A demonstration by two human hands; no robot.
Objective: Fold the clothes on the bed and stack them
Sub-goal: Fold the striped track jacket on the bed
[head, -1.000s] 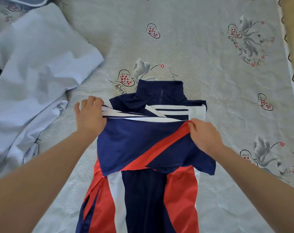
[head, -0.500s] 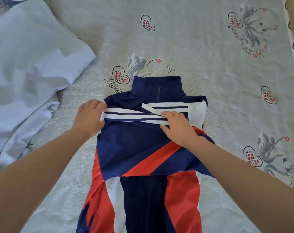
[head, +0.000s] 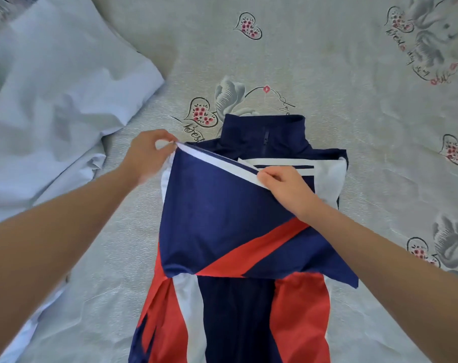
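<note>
Jacket (head: 222, 218) is half folded on the bed (head: 353, 74). Left hand (head: 146, 155) and right hand (head: 288, 189) both pinch its sleeve. White clothes (head: 52, 100) wait, unfolded.

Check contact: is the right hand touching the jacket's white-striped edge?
Touching. The head view shows the right hand with fingers pinching the white-striped edge of the jacket, no gap; the left hand pinches the same edge's far corner.

There is only one view, from the person's head. It looks forward and down, close over the bed (head: 353, 113).
</note>
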